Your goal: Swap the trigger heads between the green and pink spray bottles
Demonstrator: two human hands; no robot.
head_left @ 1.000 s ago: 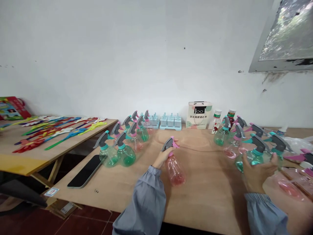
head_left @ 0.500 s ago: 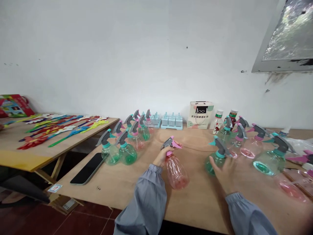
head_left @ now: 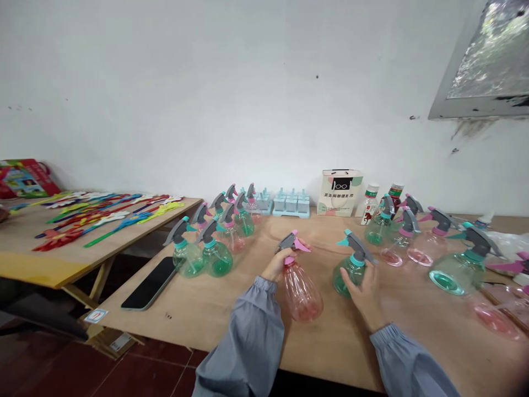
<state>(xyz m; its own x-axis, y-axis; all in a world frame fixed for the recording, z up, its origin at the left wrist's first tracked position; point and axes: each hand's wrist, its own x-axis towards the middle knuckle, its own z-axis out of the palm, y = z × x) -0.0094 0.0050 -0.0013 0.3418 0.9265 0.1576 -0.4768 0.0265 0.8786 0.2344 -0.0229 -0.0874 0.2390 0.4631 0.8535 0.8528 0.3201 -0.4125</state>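
Observation:
My left hand [head_left: 279, 263] is closed round the neck of a pink spray bottle [head_left: 303, 295], which leans with its grey and pink trigger head toward the upper left. To the right, my right hand [head_left: 364, 286] grips a green spray bottle [head_left: 346, 275] by its body, thumb in front and fingers behind. That bottle's grey head with a turquoise nozzle points left. More pink and green spray bottles stand right of my right hand, the nearest a large green spray bottle [head_left: 457, 270]. Several others cluster on the left, among them a green spray bottle [head_left: 217, 259].
A phone [head_left: 149, 284] lies near the table's left edge. Along the wall stand pale blue ice-pop moulds [head_left: 291, 205], a paper bag [head_left: 339, 193] and two small labelled bottles, one a white-capped bottle [head_left: 369, 204]. Colourful flower-shaped pieces [head_left: 111, 215] cover the neighbouring table.
My right hand has moved left with the green spray bottle, away from the right-hand group and closer to the pink one. My left hand keeps its hold, nearly still.

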